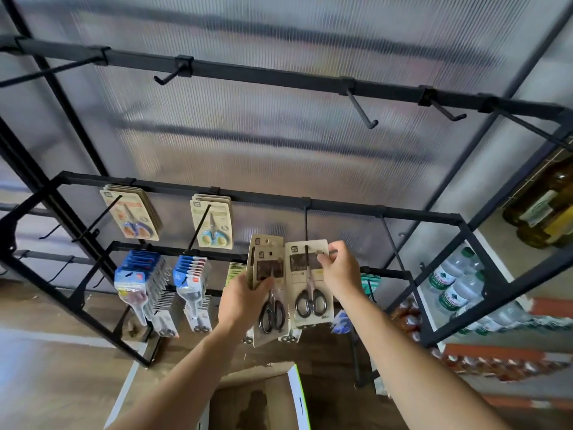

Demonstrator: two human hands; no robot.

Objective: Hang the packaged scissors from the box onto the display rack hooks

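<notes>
The top rail [279,77] bears only bare hooks [362,111], so the room between it and the middle rail [263,198] lies open before the ribbed panel [279,144]. On the middle rail the two left prongs are filled with hung scissors cards [212,220], the third prong [306,226] is taken by the card [310,283] the right hand [341,274] pinches, and the bare prong [390,237] beside it stands free. Lower down, crowded blue packs [139,274], the stack of cards [269,259] in the left hand [245,299] and the box [257,395] underneath block the way.

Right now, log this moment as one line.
step: hanging | right hand: pinches scissors pack at hook tip | left hand: grips spare packs | box: below hands
</notes>
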